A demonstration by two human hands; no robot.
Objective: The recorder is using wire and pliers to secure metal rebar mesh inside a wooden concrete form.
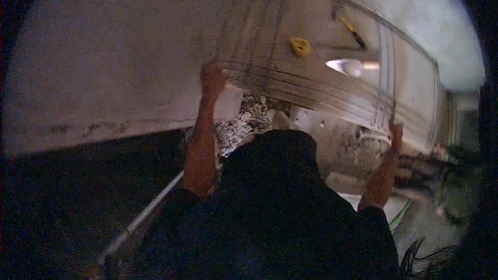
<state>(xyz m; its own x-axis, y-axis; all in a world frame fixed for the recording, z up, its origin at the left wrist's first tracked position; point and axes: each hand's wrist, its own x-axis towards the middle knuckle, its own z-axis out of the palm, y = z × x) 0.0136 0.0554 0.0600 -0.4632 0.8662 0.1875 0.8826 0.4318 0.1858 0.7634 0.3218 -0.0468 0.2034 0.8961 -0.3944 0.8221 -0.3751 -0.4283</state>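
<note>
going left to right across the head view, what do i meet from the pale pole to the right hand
Pale pole → left hand → small yellow object → trowel → right hand.

There's a yellow tape measure [300,46] up at one o'clock, and at two, a yellow-and-black tool [353,30] just beyond a bright pointed object [340,66], too blurred to name! Pale rubble [236,132] lies near the dial's centre, a light pole [155,201] slants at eight, a green strip [400,214] at four.
</note>
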